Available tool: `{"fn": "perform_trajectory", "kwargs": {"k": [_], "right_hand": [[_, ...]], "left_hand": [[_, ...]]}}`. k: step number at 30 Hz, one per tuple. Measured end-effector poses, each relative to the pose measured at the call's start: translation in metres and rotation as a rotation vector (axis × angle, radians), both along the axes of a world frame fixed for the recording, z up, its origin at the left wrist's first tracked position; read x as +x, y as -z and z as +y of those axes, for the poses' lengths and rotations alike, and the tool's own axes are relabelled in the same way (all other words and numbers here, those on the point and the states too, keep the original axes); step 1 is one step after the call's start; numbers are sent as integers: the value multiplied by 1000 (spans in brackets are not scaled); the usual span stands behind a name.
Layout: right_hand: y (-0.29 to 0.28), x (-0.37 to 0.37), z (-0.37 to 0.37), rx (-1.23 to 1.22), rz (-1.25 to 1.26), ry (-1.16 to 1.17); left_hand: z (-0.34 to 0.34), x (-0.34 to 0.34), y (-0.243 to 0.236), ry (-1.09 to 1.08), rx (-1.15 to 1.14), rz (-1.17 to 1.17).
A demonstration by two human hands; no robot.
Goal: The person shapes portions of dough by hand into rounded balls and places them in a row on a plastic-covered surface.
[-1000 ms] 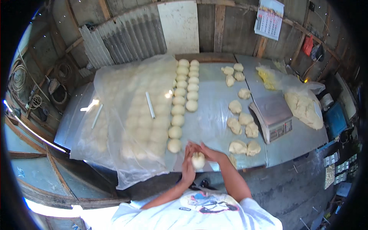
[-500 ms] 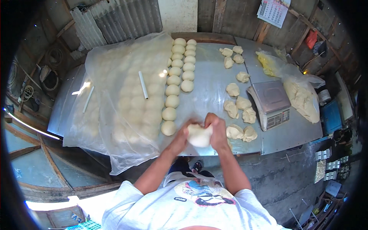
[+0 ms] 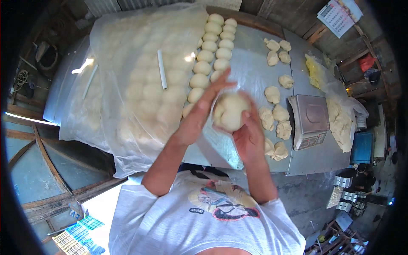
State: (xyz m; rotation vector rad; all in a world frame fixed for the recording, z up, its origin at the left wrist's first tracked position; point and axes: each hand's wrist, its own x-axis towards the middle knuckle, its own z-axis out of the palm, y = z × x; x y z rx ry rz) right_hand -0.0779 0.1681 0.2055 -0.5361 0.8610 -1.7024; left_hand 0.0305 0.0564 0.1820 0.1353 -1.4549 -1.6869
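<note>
Above the metal table, the right hand clasps the dough ball under its thumb; just beside it, the left hand has fingers extended.

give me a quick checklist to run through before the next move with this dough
1. Dough piece supported: ok, the right hand cups it above the table.
2. Left hand touching the dough piece: cannot tell, it is open beside it and blurred.
3. Surface smooth all round: not ok, creases show on its left side.
4. Plastic sheet weighted: ok, two white sticks lie on it.
5. All round dough balls covered: not ok, those along the sheet's right edge are bare.
6. Unshaped lumps at hand: ok, several lie left of the scale.
</note>
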Motion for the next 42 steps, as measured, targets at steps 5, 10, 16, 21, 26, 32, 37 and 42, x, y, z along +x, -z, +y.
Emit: {"fn": "perform_trajectory", "kwargs": {"k": [5, 10, 16, 21, 26, 32, 37, 42], "right_hand": [[4, -42, -87, -463, 1275, 664], [183, -63, -123, 255, 1644, 169], [231, -47, -43, 531, 1393, -88], [230, -129, -14, 882, 1618, 341], [247, -195, -11, 1376, 1515, 554], [241, -163, -3, 762, 1452, 456], [179, -66, 6, 158, 1154, 237], [147, -22, 7, 359, 811, 565]], "left_hand": [[-63, 8, -21, -405, -267, 36], [-81, -15, 99, -427, 234, -514], [-76, -62, 175, -267, -640, -929], [-86, -86, 221, -140, -1010, -1321], [-61, -98, 187, -191, -791, -1082], [-15, -89, 208, 209, -53, -896], [21, -68, 184, 269, 963, -284], [71, -68, 157, -361, 341, -520]]}}
